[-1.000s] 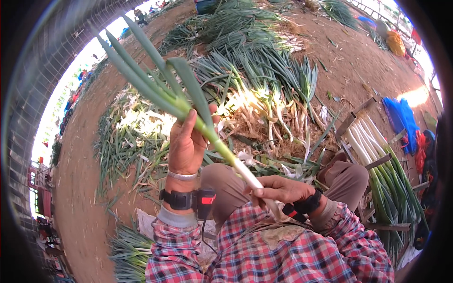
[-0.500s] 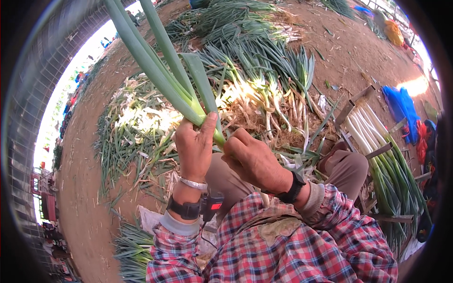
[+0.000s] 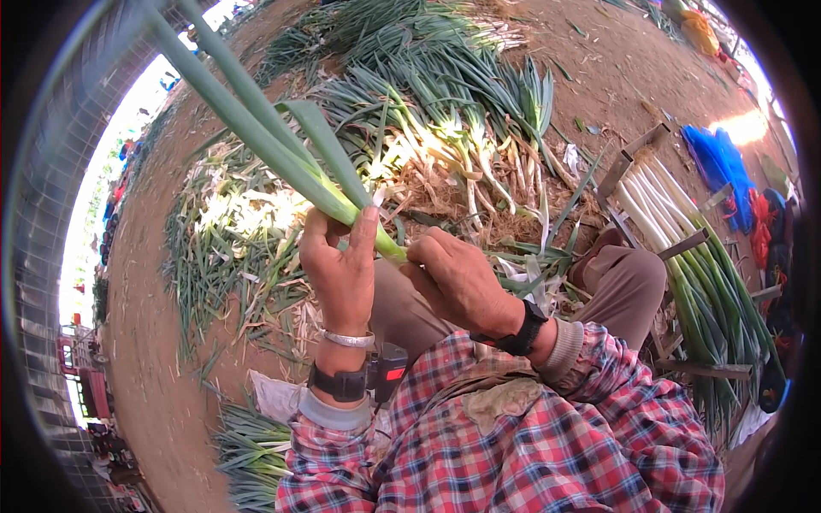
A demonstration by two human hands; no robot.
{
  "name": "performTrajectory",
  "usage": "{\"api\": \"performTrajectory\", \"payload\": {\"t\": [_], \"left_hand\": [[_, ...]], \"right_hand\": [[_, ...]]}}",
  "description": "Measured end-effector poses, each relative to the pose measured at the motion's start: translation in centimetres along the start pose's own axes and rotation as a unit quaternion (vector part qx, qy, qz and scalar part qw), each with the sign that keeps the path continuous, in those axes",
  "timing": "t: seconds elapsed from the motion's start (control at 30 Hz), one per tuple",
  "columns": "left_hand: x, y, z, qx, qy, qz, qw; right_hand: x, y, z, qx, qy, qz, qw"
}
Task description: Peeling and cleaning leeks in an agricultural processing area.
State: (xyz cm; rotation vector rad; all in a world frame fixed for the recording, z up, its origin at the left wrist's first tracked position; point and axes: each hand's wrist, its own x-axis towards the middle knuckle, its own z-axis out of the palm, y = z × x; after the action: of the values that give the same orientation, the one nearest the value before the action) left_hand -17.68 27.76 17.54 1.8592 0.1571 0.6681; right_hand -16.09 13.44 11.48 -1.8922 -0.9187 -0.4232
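One thick green onion (image 3: pixel 329 196) slants up to the left in front of me, its long leaves reaching toward the upper left rim. My left hand (image 3: pixel 338 272) is closed round its pale green lower stalk, thumb on top. Just to the right, my right hand (image 3: pixel 466 278) pinches at the stalk's lower end, fingers curled. That end is hidden behind the right fingers, so I cannot see whether they grip the stalk or an outer leaf. One leaf (image 3: pixel 329 141) folds over and hangs beside the stalk.
A pile of unpeeled green onions with roots (image 3: pixel 466 128) lies ahead on the dirt floor. Stripped leaves (image 3: pixel 231 248) heap at left. To the right, a rack (image 3: pixel 684 244) holds peeled green onions with white stems. More onions (image 3: pixel 252 457) lie at lower left, near blue plastic (image 3: pixel 720 171) far right.
Both hands stay on the green onion, which has tilted further left and lower. The view has shifted slightly, and the right fingers have moved a little along with the stalk's end.
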Motion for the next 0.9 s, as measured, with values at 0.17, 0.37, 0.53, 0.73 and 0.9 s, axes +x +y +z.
{"api": "performTrajectory", "payload": {"t": [0.17, 0.37, 0.53, 0.73, 0.9], "left_hand": [[-0.8, -1.4, 0.3, 0.041, 0.026, 0.036, 0.998], [-1.6, -0.9, 1.1, 0.048, 0.05, 0.053, 0.996], [-1.7, -1.2, 0.1, -0.13, 0.028, 0.002, 0.991], [1.0, -3.7, -2.5, -0.358, 0.107, -0.118, 0.92], [4.1, -4.0, -7.3, -0.508, 0.094, -0.086, 0.852]], "right_hand": [[-0.3, -0.6, 0.2, -0.041, 0.032, 0.0, 0.999], [-0.3, 0.2, -0.6, -0.026, 0.009, 0.012, 1.0], [-1.6, 2.0, -1.0, 0.342, -0.023, 0.279, 0.897], [-1.9, 1.0, -2.7, 0.695, 0.067, 0.271, 0.663], [-10.7, 10.4, -8.1, 0.02, -0.388, 0.24, 0.89]]}}
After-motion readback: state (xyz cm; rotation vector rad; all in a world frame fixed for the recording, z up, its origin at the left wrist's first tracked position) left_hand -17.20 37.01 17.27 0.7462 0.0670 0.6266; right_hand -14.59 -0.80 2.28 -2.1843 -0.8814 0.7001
